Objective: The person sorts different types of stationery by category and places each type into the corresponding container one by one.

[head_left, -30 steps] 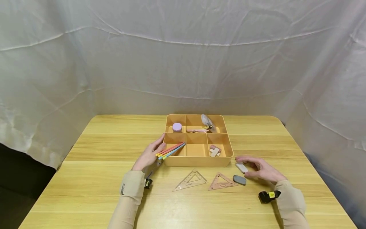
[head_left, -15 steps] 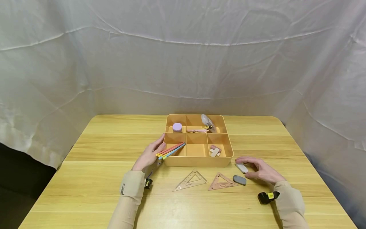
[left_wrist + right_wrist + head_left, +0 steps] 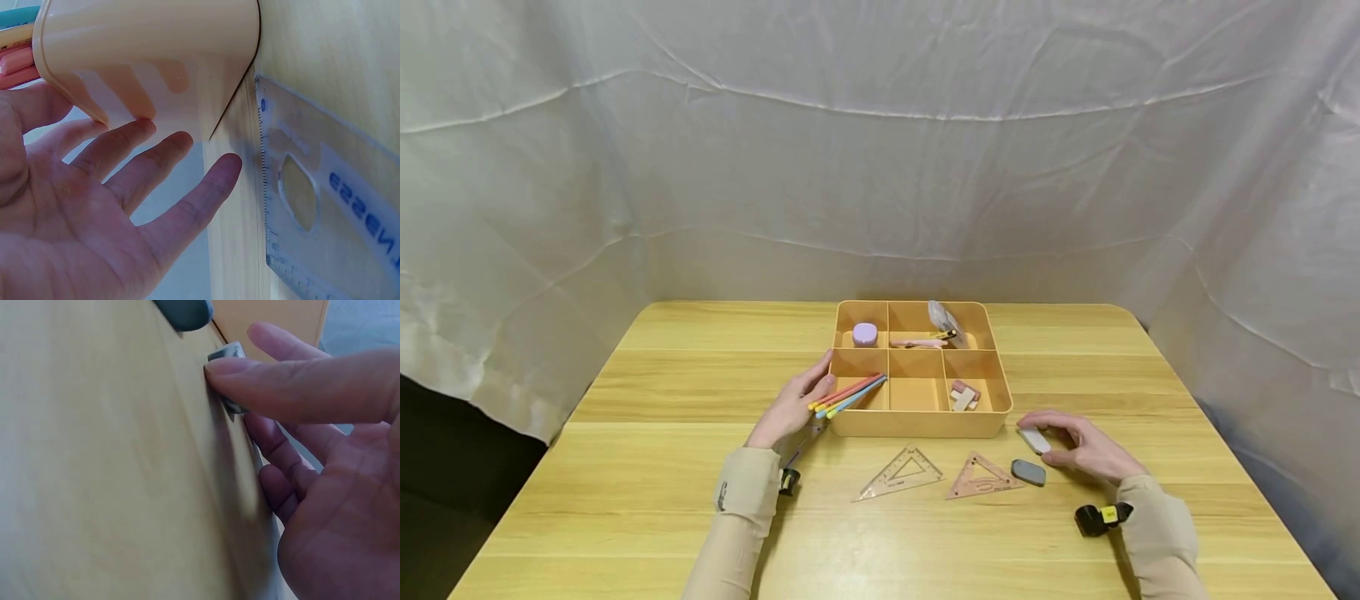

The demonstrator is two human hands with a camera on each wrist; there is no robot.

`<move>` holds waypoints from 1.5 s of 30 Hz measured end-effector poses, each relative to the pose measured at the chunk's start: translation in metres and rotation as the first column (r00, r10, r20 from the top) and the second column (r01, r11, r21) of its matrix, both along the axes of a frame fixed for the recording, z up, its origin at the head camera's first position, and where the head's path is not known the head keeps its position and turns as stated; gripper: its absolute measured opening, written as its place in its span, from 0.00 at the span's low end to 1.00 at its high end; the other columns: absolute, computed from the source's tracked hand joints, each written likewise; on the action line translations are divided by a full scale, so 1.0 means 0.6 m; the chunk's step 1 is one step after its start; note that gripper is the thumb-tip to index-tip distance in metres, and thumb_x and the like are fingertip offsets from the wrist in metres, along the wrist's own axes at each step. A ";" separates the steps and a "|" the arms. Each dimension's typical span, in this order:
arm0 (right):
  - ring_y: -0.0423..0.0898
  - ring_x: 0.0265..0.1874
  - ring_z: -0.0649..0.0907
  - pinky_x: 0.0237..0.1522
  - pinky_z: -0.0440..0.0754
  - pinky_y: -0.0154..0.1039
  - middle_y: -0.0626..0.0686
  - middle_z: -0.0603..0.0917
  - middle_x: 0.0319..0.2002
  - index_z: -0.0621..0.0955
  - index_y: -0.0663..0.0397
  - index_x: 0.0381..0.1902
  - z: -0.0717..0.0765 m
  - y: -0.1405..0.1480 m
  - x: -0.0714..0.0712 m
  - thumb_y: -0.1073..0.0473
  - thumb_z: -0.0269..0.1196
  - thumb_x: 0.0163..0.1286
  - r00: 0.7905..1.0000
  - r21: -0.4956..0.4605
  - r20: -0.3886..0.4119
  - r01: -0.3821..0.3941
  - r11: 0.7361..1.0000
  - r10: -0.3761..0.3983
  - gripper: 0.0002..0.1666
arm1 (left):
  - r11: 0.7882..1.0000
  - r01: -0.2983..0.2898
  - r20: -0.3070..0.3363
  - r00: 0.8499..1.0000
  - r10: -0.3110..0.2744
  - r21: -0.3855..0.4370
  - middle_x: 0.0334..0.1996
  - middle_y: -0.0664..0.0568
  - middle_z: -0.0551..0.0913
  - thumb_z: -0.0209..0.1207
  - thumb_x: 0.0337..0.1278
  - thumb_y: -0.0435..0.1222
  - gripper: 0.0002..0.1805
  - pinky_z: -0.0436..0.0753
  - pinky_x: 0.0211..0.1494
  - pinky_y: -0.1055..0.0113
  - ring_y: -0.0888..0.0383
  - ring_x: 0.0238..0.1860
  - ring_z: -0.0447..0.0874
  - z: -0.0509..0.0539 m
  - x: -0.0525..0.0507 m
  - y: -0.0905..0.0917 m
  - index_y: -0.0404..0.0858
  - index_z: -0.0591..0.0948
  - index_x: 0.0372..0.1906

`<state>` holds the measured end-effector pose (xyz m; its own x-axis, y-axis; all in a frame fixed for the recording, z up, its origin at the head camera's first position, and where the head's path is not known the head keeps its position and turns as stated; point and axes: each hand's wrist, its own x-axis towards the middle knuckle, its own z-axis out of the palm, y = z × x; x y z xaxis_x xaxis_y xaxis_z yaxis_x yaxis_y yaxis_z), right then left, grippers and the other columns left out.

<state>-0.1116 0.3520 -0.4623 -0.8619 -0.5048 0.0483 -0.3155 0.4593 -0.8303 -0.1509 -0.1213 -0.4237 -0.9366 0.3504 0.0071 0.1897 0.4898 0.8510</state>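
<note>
My left hand [image 3: 790, 410] rests against the left wall of a peach-coloured divided box [image 3: 917, 425]. Its fingers are extended along the wall in the left wrist view, with the thumb by the rim. Beside that thumb, several coloured pens [image 3: 850, 395] lean over the front-left compartment's edge. Right of the box, my right hand [image 3: 1086, 446] pinches a small white eraser [image 3: 1034, 440] between thumb and fingers, low at the table. The right wrist view shows the thumb [image 3: 237, 378] across it. A dark grey eraser-like block [image 3: 1028, 472] lies just nearer.
Before the box lie a clear set square [image 3: 901, 475] and a pink set square [image 3: 983, 477]. A clear ruler [image 3: 325, 194] lies by the left hand. In the box are a lilac round-cornered item [image 3: 865, 334], small blocks [image 3: 964, 397] and a clear plastic piece [image 3: 943, 318].
</note>
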 end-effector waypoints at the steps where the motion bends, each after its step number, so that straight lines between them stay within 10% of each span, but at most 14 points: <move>1: 0.26 0.57 0.75 0.58 0.68 0.22 0.63 0.80 0.62 0.79 0.56 0.63 0.000 0.000 0.000 0.65 0.68 0.62 1.000 0.004 -0.004 0.004 1.000 -0.004 0.29 | 1.000 0.003 -0.002 1.000 -0.003 0.000 0.78 0.35 0.55 0.41 0.81 0.41 0.31 0.58 0.80 0.41 0.35 0.74 0.64 0.000 0.000 0.000 0.34 0.51 0.80; 29: 0.32 0.45 0.79 0.48 0.80 0.29 0.58 0.84 0.51 0.75 0.63 0.66 0.008 -0.013 0.005 0.61 0.70 0.64 0.974 0.033 -0.048 0.222 0.974 -0.221 0.34 | 1.000 -0.001 0.000 1.000 0.001 -0.009 0.78 0.35 0.56 0.41 0.81 0.41 0.31 0.58 0.79 0.41 0.35 0.74 0.64 -0.002 0.000 0.000 0.35 0.51 0.80; 45: 0.28 0.46 0.80 0.51 0.77 0.20 0.42 0.83 0.49 0.78 0.65 0.61 0.056 -0.059 -0.004 0.65 0.68 0.67 0.903 -0.155 -0.172 0.371 0.916 -0.394 0.26 | 1.000 -0.010 0.009 1.000 0.010 -0.002 0.77 0.33 0.58 0.42 0.81 0.41 0.31 0.59 0.79 0.40 0.35 0.73 0.65 -0.002 0.000 0.000 0.35 0.51 0.80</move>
